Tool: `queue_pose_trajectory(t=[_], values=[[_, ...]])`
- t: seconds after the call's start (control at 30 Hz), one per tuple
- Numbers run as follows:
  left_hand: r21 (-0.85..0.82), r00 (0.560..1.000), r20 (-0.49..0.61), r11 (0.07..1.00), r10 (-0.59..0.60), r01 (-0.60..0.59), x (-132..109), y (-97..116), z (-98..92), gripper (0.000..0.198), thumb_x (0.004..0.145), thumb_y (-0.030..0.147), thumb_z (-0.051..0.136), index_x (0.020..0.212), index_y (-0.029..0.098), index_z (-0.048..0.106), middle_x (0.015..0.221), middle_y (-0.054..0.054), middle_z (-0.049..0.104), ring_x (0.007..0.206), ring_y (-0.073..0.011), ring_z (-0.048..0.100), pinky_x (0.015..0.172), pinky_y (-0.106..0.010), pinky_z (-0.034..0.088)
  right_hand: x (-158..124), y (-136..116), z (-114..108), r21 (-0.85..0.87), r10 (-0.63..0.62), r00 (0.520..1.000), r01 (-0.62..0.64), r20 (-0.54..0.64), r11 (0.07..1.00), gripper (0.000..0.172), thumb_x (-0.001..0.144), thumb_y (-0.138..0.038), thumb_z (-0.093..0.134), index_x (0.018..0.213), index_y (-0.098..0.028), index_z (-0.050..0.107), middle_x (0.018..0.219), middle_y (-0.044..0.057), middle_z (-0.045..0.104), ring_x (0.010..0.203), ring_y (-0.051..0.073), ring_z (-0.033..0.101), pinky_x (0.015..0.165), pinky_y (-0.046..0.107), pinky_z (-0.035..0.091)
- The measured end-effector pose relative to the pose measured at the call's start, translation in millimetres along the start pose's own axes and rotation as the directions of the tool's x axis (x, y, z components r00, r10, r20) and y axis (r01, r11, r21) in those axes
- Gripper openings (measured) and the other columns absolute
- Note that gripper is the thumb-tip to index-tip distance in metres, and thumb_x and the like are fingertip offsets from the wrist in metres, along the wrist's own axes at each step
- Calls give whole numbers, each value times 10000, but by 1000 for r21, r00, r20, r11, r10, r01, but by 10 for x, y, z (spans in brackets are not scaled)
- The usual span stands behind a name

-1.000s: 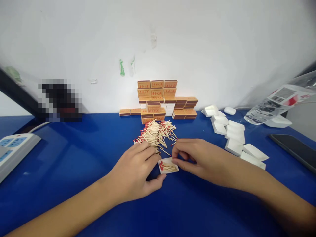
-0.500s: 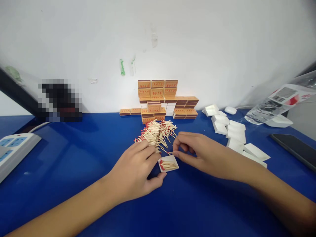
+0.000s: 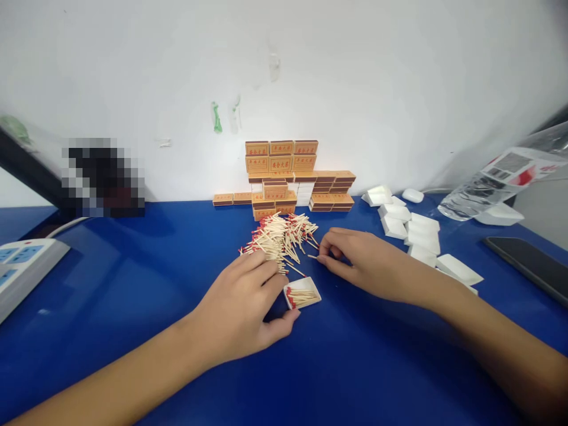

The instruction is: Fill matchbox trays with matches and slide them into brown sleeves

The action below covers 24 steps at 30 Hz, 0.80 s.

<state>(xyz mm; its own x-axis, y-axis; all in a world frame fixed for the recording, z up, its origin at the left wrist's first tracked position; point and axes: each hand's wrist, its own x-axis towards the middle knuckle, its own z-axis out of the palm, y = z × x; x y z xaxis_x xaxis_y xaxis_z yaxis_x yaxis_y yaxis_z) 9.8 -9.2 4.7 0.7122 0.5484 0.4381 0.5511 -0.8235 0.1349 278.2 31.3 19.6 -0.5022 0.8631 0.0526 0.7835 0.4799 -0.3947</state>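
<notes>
A white matchbox tray (image 3: 313, 285) lies on the blue table, partly filled with red-tipped matches (image 3: 303, 297). My left hand (image 3: 248, 296) grips its left side, thumb at the near edge and fingers at the far edge. To the upper right, my right hand (image 3: 350, 257) pinches a single match (image 3: 312, 256), whose pale end points left; the rest of it is hidden by the fingers. A loose pile of matches (image 3: 277, 236) spreads just beyond both hands. One match (image 3: 296, 270) sticks out of the pile toward the tray.
Stacked orange matchboxes (image 3: 280, 164) stand against the wall behind the pile. Several white trays (image 3: 423, 239) lie at the right, near a phone (image 3: 528, 263), a plastic bottle (image 3: 483, 186) and a white case (image 3: 412, 195). A power strip (image 3: 33, 275) sits at the left.
My right hand has moved up and slightly right, away from the tray, and a match now shows at its fingertips. My left hand stays on the tray. The view has shifted slightly.
</notes>
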Motion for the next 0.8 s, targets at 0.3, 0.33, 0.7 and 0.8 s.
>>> queue_pose_trajectory(t=[0.3,0.33,0.7,0.8], values=[[-14,996,-58,997,71,-72,-18,32,42,476,886,614,727,785,158,630,777,-44,602,776,-221,562,681,-358,464,-105,-593,64,255,269,957,-288,109,923,235,936,-335,569,744,-214,630,693,-4,639,625,151,541,551,292,393],[-17,995,-58,996,82,-83,-23,37,45,456,897,595,724,805,157,637,778,-44,599,771,-219,558,670,-354,457,-107,-606,88,245,267,957,-288,112,926,243,936,-340,573,735,-214,627,679,-5,637,611,150,536,538,293,380],[-32,999,-47,999,26,-28,-27,17,35,360,918,495,729,982,142,704,888,-73,661,889,-265,602,810,-429,524,-65,-464,64,160,140,989,-130,-52,979,187,978,-321,578,850,-225,674,728,-1,669,639,155,561,582,293,383],[-27,999,-44,1000,6,-7,-17,27,24,362,911,495,736,1011,148,711,895,-69,675,904,-271,612,835,-443,528,-70,-462,50,167,145,989,-140,-15,976,199,973,-303,587,817,-229,686,748,-2,694,653,155,583,598,295,402]])
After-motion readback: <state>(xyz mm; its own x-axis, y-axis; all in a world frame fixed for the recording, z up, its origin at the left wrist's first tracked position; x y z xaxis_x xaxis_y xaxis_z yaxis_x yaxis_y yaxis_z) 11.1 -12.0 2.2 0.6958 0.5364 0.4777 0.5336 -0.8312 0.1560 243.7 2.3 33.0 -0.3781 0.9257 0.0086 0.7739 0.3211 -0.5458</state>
